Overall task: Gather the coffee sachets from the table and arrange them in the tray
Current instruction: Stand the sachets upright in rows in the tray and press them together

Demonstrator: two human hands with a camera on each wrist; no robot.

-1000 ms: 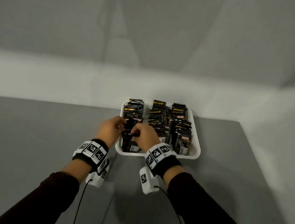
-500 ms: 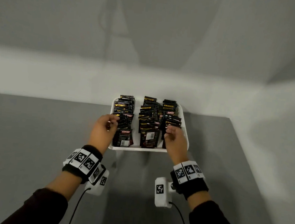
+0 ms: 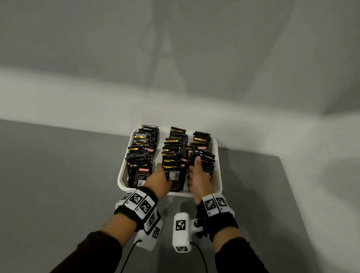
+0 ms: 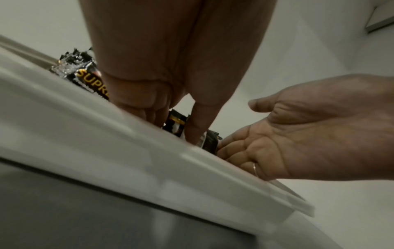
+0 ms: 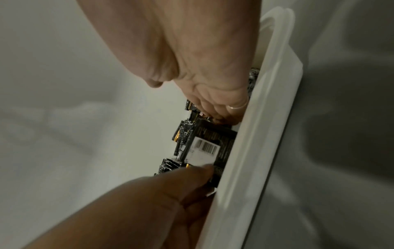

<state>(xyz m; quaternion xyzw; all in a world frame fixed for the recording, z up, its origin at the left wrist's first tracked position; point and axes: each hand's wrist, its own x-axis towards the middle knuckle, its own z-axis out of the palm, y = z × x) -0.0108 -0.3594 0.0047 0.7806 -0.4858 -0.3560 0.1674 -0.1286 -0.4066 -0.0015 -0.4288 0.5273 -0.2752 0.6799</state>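
A white tray [image 3: 121, 180] on the grey table holds black coffee sachets standing in three rows: left row [image 3: 142, 152], middle row [image 3: 174, 153], right row [image 3: 204, 151]. My left hand [image 3: 160, 179] reaches over the near rim to the left front of the middle row. Its fingers point straight down and its thumb rests on the front sachet [image 5: 204, 148], the one with a barcode. My right hand [image 3: 197, 179] stands between the middle and right rows, palm towards the middle row and thumb up. Its fingertips dip behind the tray rim [image 4: 127, 134] out of sight.
The tray sits near the table's far edge, by the pale wall. Grey table surface [image 3: 50, 190] spreads left of the tray and in front of it. The table's right edge [image 3: 295, 201] runs close to the tray. Cables trail from both wrist cameras.
A second ago both hands worked at the front of the left row. The right hand then went to the right row. Now both hands flank the front of the middle row.
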